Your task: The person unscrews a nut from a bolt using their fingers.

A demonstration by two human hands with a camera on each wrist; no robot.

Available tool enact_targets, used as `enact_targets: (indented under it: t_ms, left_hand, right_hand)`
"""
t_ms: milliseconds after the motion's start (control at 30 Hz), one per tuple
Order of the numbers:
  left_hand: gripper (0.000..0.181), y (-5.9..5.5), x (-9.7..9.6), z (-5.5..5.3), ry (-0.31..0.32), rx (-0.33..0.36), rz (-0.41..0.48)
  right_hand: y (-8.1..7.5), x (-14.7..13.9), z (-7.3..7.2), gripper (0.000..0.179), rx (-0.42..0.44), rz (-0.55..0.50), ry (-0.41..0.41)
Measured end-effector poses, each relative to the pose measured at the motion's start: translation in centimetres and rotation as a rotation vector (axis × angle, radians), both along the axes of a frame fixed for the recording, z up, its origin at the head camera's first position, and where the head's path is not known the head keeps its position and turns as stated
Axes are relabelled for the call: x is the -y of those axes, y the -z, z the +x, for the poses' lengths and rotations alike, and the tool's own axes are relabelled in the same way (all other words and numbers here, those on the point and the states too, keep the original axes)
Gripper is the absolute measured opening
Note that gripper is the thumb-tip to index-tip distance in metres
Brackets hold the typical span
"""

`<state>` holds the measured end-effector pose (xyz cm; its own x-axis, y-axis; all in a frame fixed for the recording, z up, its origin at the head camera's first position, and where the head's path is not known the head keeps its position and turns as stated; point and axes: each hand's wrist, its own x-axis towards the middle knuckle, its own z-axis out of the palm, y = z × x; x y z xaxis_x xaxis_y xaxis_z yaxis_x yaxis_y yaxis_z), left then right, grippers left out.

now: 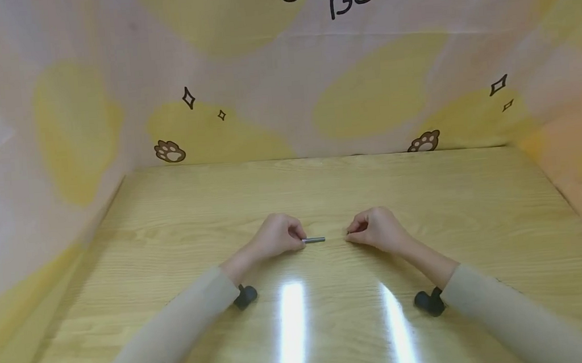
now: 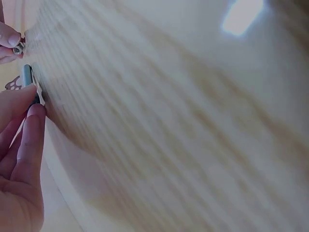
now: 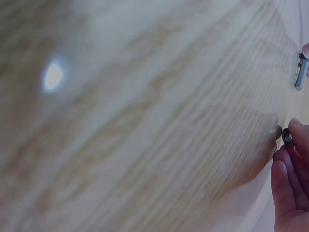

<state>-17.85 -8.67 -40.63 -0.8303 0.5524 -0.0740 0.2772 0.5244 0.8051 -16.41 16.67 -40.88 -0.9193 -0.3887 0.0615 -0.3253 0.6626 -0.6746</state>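
Nut (small, metal) between fingertips, bolt apart.

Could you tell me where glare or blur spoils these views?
Head view: sharp, with two glare streaks on the table below the hands. Left wrist view: wood grain smeared, a bright patch at the top. Right wrist view: table blurred, a glare spot at left, the nut fairly clear.
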Motion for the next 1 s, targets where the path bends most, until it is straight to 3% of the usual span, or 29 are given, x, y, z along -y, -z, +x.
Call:
enact_targets:
  t_ms: [567, 733, 1000]
  left_hand:
    - [0.010, 0.11, 0.32, 0.30, -0.006, 0.010, -0.020]
    - [0.010, 0.33, 0.36, 0.25, -0.009, -0.012, -0.005]
    - [0.012, 0.77, 0.54, 0.45, -0.010, 0.000, -0.002]
  right_hand:
    - [-0.23, 0.20, 0.21, 0.012, -0.024, 0.040, -0.106]
    - [-0.08, 0.24, 0.12, 0.012, -0.036, 0.048, -0.103]
    - [-0.02, 0.11, 0.10, 0.015, 0.015, 0.042, -0.101]
